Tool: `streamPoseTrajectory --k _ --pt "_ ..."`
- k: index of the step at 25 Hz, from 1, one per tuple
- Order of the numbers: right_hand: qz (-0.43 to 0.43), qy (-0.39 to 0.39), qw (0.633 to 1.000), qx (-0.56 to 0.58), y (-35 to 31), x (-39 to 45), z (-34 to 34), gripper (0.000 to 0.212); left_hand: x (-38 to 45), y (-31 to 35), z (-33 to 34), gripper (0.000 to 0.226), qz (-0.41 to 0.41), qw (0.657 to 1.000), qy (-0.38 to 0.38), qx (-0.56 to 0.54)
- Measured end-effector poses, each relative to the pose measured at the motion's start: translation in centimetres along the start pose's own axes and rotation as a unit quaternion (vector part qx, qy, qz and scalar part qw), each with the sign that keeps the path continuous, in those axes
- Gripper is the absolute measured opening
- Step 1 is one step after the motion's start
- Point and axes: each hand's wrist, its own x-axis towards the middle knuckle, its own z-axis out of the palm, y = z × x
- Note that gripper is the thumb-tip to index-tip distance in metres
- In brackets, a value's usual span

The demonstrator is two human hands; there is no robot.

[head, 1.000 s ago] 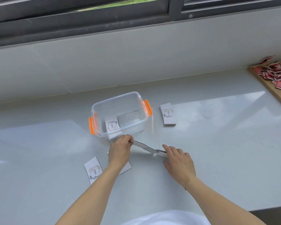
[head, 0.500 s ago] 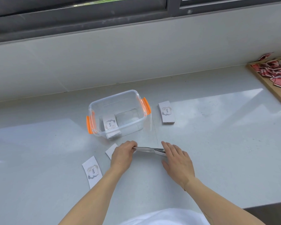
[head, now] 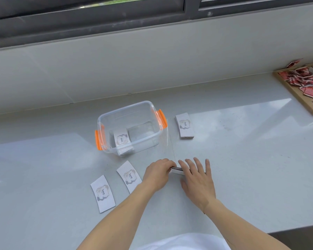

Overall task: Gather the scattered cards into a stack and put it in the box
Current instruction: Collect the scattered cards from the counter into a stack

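Note:
A clear plastic box [head: 105, 121] with orange latches stands on the pale counter, with a small stack of white "love" cards [head: 121, 138] inside. Just in front of it my left hand [head: 157, 174] and my right hand [head: 197, 177] press together on a thin stack of cards [head: 176, 170], which is mostly hidden between them. My right hand's fingers are spread flat over it. Two single cards lie to the left, one [head: 129, 175] by my left wrist and one [head: 102, 193] further left. Another stack [head: 184, 125] lies right of the box.
A wooden tray [head: 296, 91] with several red cards sits at the far right of the counter. A wall and window frame run along the back. The counter's front edge drops off at the lower right.
The spread of cards held between my hands has been squeezed into a compact stack, and my hands have come close together. The card under my left wrist is now uncovered.

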Motion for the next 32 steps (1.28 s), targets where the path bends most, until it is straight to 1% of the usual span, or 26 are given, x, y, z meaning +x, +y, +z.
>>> streamPoseTrajectory --k 4,7,11,13,15,16,18,21,26,29,32 --pt "0.014 0.001 1.000 -0.008 -0.1 0.2 0.3 0.053 -0.7 -0.4 0.4 0.043 0.012 0.999 -0.021 0.021" --pt "0.013 0.003 1.000 -0.008 -0.1 0.2 0.3 0.045 -2.0 -3.0 -0.5 0.048 0.024 0.995 -0.029 0.089" --pt "0.017 0.007 1.000 -0.005 -0.1 0.3 0.2 0.045 -4.3 -8.8 -3.7 0.046 0.043 0.975 -0.053 0.212" --pt "0.017 0.012 1.000 -0.001 -0.1 0.4 0.1 0.045 -5.2 -10.6 -5.3 0.047 0.024 0.976 -0.037 0.214" --pt "0.018 0.015 1.000 0.002 -0.2 0.4 0.1 0.045 -5.6 -11.6 -6.6 0.051 0.008 0.982 -0.009 0.189" --pt "0.019 0.015 1.000 0.001 -0.1 0.5 0.1 0.045 -5.7 -12.1 -7.2 0.055 0.013 0.982 -0.007 0.191" --pt "0.019 0.016 1.000 0.000 -0.1 0.5 0.2 0.045 -6.1 -13.2 -8.2 0.066 0.045 0.973 -0.033 0.225" --pt "0.021 0.014 1.000 0.001 -0.1 0.6 0.3 0.045 -6.6 -14.4 -9.2 0.073 0.091 0.945 -0.071 0.307" --pt "0.022 0.013 1.000 0.008 -0.1 0.6 0.4 0.045 -5.9 -13.8 -9.2 0.063 0.117 0.925 -0.075 0.353" --pt "0.021 0.013 1.000 0.011 0.0 0.6 0.3 0.046 -5.8 -13.2 -9.3 0.064 0.099 0.925 -0.075 0.358" --pt "0.018 0.017 1.000 0.015 0.0 0.6 0.3 0.046 -6.1 -12.8 -8.7 0.048 0.087 0.937 -0.048 0.335"
